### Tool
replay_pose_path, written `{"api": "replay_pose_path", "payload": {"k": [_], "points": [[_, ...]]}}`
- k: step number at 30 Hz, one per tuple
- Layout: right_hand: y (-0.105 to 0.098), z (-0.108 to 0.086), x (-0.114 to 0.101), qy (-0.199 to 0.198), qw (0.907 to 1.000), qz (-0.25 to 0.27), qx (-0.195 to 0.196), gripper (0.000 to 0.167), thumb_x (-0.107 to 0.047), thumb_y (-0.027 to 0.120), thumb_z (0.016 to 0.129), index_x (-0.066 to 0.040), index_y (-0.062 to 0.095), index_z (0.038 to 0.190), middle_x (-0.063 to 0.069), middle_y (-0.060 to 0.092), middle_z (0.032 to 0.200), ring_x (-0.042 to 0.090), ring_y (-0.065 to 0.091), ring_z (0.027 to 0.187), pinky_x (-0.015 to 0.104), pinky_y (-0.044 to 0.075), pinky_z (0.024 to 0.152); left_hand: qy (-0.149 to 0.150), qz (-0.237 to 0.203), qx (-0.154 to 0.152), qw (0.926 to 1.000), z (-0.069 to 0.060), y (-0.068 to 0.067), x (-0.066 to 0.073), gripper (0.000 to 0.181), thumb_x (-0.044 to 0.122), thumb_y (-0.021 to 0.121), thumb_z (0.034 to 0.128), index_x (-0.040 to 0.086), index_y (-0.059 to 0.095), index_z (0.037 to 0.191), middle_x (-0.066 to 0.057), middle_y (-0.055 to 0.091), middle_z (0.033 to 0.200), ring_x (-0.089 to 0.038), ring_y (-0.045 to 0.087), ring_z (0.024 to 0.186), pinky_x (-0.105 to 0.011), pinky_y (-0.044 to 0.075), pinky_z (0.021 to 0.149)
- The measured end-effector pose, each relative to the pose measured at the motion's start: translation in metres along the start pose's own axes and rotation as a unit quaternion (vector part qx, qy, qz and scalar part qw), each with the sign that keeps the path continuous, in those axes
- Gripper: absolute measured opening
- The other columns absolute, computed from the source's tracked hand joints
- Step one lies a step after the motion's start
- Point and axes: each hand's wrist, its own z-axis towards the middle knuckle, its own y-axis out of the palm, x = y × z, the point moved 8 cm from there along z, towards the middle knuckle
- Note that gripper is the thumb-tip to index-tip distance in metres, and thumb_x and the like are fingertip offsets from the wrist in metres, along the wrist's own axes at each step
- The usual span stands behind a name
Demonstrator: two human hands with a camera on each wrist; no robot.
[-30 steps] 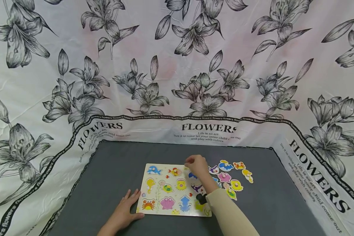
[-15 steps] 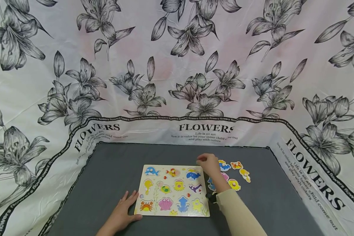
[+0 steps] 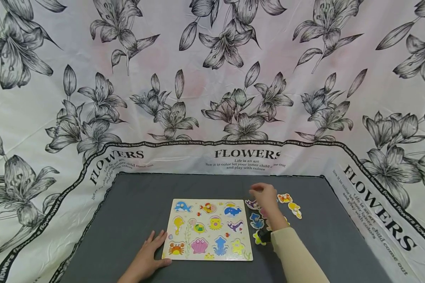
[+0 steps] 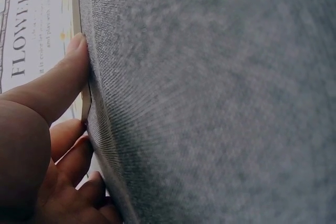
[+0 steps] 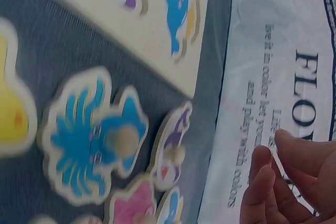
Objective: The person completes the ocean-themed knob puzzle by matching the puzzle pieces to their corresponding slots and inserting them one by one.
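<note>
My left hand [image 3: 146, 254] rests at the near-left edge of a wooden sea-animal puzzle board [image 3: 194, 257], fingers spread. In the left wrist view its thumb [image 4: 73, 72] touches the board's edge. My right hand [image 3: 267, 199] hovers above loose knobbed pieces just right of the board. The right wrist view shows its thumb and fingers [image 5: 262, 182] loosely bent with nothing between them. Below it lie a blue squid piece [image 5: 79, 140], a purple whale piece [image 5: 172, 148] and a pink piece [image 5: 131, 203]. My right hand and forearm hide some pieces in the head view.
A crab piece [image 3: 284, 198] and a yellow seahorse-like piece [image 3: 294, 210] lie farther right on the dark grey tabletop [image 3: 145, 204]. A yellow star piece [image 3: 259, 237] is near the board's right edge. Flower-printed cloth [image 3: 248, 118] rises behind and around the table.
My right hand has moved rightward from above the board's top-right area to over the loose pieces, uncovering the whale and star pictures. The left hand stays at the board's edge.
</note>
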Motion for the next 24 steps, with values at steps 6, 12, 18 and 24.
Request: {"api": "replay_pose_path", "payload": {"k": [6,12,18,24], "points": [[-0.013,0.009,0.018,0.015,0.9993,-0.023,0.025,0.025,-0.016,0.073,0.093,-0.003,0.074,0.114,0.017,0.074,0.111,0.035,0.066,0.103,0.05,0.055,0.09,-0.006,0.002,0.0,1.0,0.001,0.001,-0.002,0.102,0.046,0.09,0.0664,0.015,0.046,0.153,-0.011,0.038,0.162,-0.047,0.017,0.152,-0.076,0.021,0.112],[-0.019,0.013,0.037,0.029,0.9989,-0.026,0.027,0.027,-0.013,0.073,0.093,0.003,0.072,0.115,0.022,0.072,0.111,0.037,0.066,0.101,0.05,0.055,0.087,-0.005,0.002,0.005,1.0,0.0,0.0,-0.002,0.101,0.045,0.09,0.0665,0.015,0.046,0.153,-0.011,0.038,0.161,-0.047,0.018,0.152,-0.077,0.023,0.111],[-0.022,0.014,0.054,0.064,0.9968,-0.035,0.033,0.025,-0.013,0.07,0.094,0.003,0.072,0.114,0.022,0.07,0.109,0.034,0.064,0.098,0.048,0.054,0.088,-0.01,-0.001,-0.004,0.9999,0.0,0.001,-0.001,0.101,0.045,0.09,0.067,0.015,0.046,0.153,-0.011,0.037,0.162,-0.047,0.017,0.152,-0.075,0.02,0.113],[-0.022,0.013,0.063,0.084,0.9948,-0.048,0.032,0.024,-0.013,0.07,0.094,0.002,0.072,0.113,0.022,0.07,0.112,0.036,0.062,0.103,0.051,0.05,0.091,-0.01,0.007,-0.004,0.9999,0.001,0.0,-0.003,0.101,0.045,0.09,0.067,0.014,0.046,0.153,-0.01,0.037,0.162,-0.046,0.016,0.153,-0.073,0.019,0.115]]}}
